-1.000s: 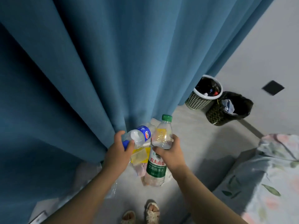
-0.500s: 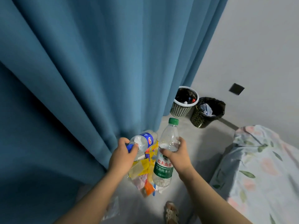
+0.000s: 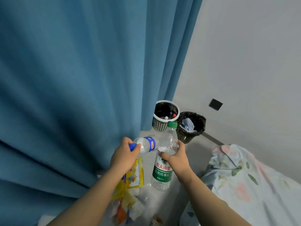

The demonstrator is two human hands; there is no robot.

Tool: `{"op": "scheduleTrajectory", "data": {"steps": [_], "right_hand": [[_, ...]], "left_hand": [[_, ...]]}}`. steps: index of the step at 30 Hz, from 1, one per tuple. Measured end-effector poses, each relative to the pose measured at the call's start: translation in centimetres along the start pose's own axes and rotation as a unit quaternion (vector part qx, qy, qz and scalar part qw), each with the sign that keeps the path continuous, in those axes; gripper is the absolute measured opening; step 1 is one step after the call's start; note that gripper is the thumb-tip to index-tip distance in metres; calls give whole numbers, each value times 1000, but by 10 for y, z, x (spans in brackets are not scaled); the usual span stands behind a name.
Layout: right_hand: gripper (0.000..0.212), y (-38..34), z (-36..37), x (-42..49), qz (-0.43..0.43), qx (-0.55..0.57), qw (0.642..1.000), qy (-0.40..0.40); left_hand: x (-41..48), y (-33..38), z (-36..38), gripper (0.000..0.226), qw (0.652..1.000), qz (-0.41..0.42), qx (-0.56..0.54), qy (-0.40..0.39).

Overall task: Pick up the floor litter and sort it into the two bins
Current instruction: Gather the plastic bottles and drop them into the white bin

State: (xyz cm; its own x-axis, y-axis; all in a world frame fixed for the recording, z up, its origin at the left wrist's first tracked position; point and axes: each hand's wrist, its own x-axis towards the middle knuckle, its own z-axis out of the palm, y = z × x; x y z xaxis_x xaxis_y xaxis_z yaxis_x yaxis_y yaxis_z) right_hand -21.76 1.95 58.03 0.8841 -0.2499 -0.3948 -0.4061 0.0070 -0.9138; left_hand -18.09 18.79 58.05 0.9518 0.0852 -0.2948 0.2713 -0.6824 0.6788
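Above the floor by the blue curtain (image 3: 81, 95), head view: the left hand (image 3: 123, 158) grips a blue-capped bottle (image 3: 146, 145) at its neck, and yellow wrappers (image 3: 135, 173) apparently hang from the same grip. The right hand (image 3: 175, 158) is clamped round a green-labelled water bottle (image 3: 163, 168). The white lattice bin (image 3: 160, 126) and black-lined bin (image 3: 200, 121) stand at the floor's far corner. Judged step: carrying. The next move calls for approaching and releasing by type.

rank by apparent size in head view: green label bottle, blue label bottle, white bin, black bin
1. green label bottle, nearest the camera
2. white bin and black bin, alike
3. blue label bottle, partly behind left hand
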Motion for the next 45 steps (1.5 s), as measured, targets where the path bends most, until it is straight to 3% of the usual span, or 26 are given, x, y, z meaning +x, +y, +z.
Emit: {"op": "scheduleTrajectory", "data": {"steps": [7,18,28,39,45], "right_hand": [[71,-14,-63,47,5,-13,1000,8],[70,-24,-105,111,26,-39,998,33],[78,-63,-122,244,46,-62,995,61],[57,-108,-114,382,86,-69,993,43],[68,-107,-121,449,127,-85,988,22]], "left_hand": [[22,57,47,24,1000,2,18,-13],[81,104,79,24,1000,8,12,-25],[205,146,105,26,999,-12,8,-33],[338,203,119,25,993,-21,78,-87],[386,212,136,28,990,-56,89,-93]]}}
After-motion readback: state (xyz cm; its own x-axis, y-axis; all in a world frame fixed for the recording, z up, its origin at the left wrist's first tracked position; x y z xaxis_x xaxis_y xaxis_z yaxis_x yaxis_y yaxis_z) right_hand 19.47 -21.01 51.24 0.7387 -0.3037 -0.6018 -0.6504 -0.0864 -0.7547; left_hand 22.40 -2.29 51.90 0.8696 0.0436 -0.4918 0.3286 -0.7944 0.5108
